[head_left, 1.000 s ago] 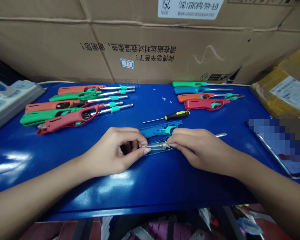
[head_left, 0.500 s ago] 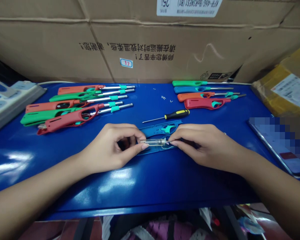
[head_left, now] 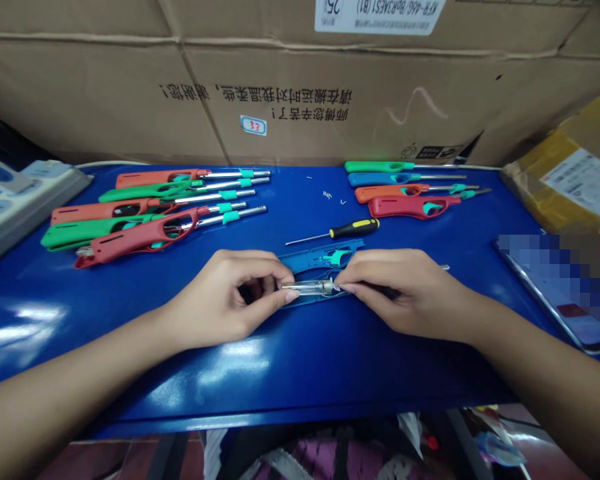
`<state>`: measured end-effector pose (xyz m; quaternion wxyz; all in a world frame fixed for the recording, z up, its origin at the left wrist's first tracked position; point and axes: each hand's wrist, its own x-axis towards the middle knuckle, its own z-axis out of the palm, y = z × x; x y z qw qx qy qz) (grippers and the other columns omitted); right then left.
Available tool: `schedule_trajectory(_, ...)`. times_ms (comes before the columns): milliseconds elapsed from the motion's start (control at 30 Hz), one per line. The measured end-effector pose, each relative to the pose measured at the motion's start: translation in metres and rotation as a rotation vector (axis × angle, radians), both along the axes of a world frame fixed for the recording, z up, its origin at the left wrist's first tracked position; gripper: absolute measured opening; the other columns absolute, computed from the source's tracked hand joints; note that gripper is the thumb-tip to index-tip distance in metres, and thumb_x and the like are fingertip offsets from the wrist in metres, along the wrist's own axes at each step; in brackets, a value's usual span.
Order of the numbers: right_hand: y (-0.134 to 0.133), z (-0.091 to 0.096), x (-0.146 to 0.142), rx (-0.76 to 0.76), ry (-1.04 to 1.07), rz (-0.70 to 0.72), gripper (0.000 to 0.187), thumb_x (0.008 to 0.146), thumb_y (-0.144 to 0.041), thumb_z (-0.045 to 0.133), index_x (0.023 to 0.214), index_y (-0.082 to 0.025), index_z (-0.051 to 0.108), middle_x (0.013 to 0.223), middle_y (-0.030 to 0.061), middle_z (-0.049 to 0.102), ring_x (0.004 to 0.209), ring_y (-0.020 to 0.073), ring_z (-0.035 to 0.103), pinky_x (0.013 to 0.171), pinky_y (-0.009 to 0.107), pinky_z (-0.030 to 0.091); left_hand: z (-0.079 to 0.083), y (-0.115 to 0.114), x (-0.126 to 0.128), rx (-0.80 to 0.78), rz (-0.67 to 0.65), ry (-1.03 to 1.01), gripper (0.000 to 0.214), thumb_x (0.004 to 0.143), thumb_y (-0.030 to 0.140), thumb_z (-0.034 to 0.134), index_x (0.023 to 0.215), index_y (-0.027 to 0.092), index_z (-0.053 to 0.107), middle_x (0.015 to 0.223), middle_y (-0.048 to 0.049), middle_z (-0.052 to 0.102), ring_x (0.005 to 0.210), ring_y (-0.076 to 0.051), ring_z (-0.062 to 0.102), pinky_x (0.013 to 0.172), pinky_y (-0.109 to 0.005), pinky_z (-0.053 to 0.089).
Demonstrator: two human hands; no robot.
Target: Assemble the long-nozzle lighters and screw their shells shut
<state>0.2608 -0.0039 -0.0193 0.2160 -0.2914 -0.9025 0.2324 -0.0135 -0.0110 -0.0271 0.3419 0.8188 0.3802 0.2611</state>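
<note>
Between my two hands lies a clear lighter fuel tank (head_left: 311, 287), held level. My left hand (head_left: 235, 293) pinches its left end between thumb and fingers. At the tank's right end, thumb and fingertips of my right hand (head_left: 405, 290) are closed on a small part by the valve; the fingers partly hide it. Just behind and beneath are the opened blue lighter shell halves (head_left: 305, 260), one with a teal trigger (head_left: 339, 257). A metal tip (head_left: 445, 267) shows past my right hand. Beyond the shell rests a black and yellow screwdriver (head_left: 355, 229).
Several red, orange and green lighters (head_left: 130, 243) lie at the left, more lighters (head_left: 410, 207) at the back right. Tiny white bits (head_left: 327, 195) are scattered between. A cardboard box (head_left: 280, 73) stands behind; a phone (head_left: 555, 293) and taped parcel (head_left: 580, 167) are at right, a power strip (head_left: 30, 187) at left.
Both hands stay nearly in place around the tank. My right hand has shifted slightly, and the metal tip beyond it now shows. The other things have not moved.
</note>
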Motion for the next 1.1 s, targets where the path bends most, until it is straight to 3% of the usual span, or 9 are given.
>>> schedule_trajectory(567,0.0016,-0.0060,-0.0001,0.025,0.004,0.024,0.016,0.100,-0.015,0.053,0.102,-0.017,0.069,0.097,0.0026,0.074,0.087,0.0133,0.067,0.078,0.025,0.049,0.0025,-0.0016,0.0051,-0.077,0.065,-0.051,0.016,0.090,0.027,0.068,0.088,0.012,0.074,0.076,-0.0028,0.066,0.056,-0.008,0.057,0.046,-0.016,0.045)
schedule_trajectory(867,-0.0002,-0.0048,-0.0013,0.062,0.034,-0.082,0.014,0.099,-0.017,0.056,0.101,-0.017,0.071,0.095,0.0026,0.074,0.086,0.0133,0.067,0.076,0.024,0.049,0.0021,-0.0006,0.0048,-0.093,0.104,-0.039,0.017,0.090,0.029,0.068,0.087,0.014,0.076,0.075,-0.0028,0.068,0.056,-0.009,0.057,0.048,-0.017,0.048)
schedule_trajectory(1100,0.0016,-0.0037,-0.0002,0.047,0.030,-0.002,0.014,0.099,-0.015,0.055,0.101,-0.016,0.069,0.095,0.0023,0.074,0.086,0.0127,0.066,0.077,0.024,0.049,0.0017,-0.0022,0.0061,-0.083,0.089,-0.042,0.017,0.090,0.029,0.068,0.087,0.014,0.075,0.074,-0.0026,0.066,0.056,-0.008,0.057,0.047,-0.016,0.046)
